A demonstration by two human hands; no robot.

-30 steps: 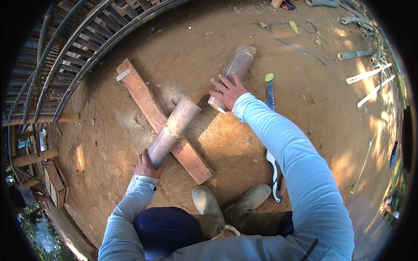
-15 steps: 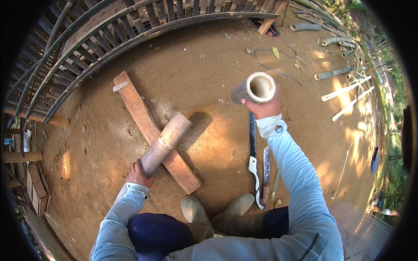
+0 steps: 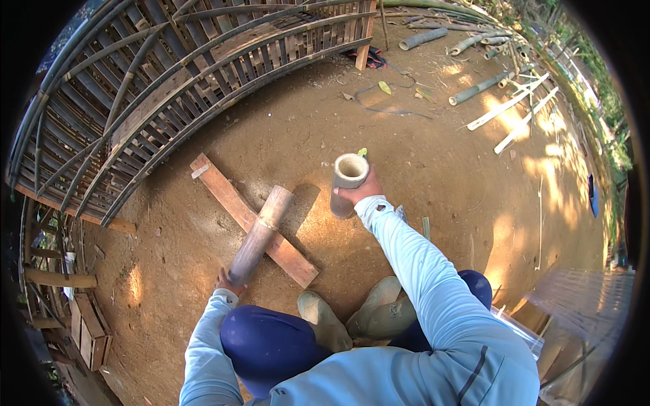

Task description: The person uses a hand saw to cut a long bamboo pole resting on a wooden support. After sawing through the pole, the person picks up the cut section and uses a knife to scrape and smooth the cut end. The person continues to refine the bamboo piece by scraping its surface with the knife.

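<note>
A thick bamboo pole (image 3: 258, 233) lies slanted across a reddish wooden plank (image 3: 230, 199) on the ground. My left hand (image 3: 229, 283) is at the pole's near end, its fingers curled against the side. Raised off to the right of the pole, a short bamboo tube (image 3: 343, 199) is in my right hand (image 3: 360, 189), with fingers wrapped round it. The tube stands nearly upright, its pale cut end facing up and showing a hollow inside. My right forearm covers most of the ground beside my right boot.
A bamboo slatted frame (image 3: 169, 101) runs along the far left. Several cut bamboo lengths (image 3: 423, 38) and pale split strips (image 3: 508, 101) lie at the far right. My boots (image 3: 325, 318) stand on dirt near the plank. A wooden box (image 3: 90, 331) is at the left.
My right hand has moved left with the bamboo tube, which now stands more upright. The saw and the blade beside it have become mostly hidden by my arm. My view has shifted.
</note>
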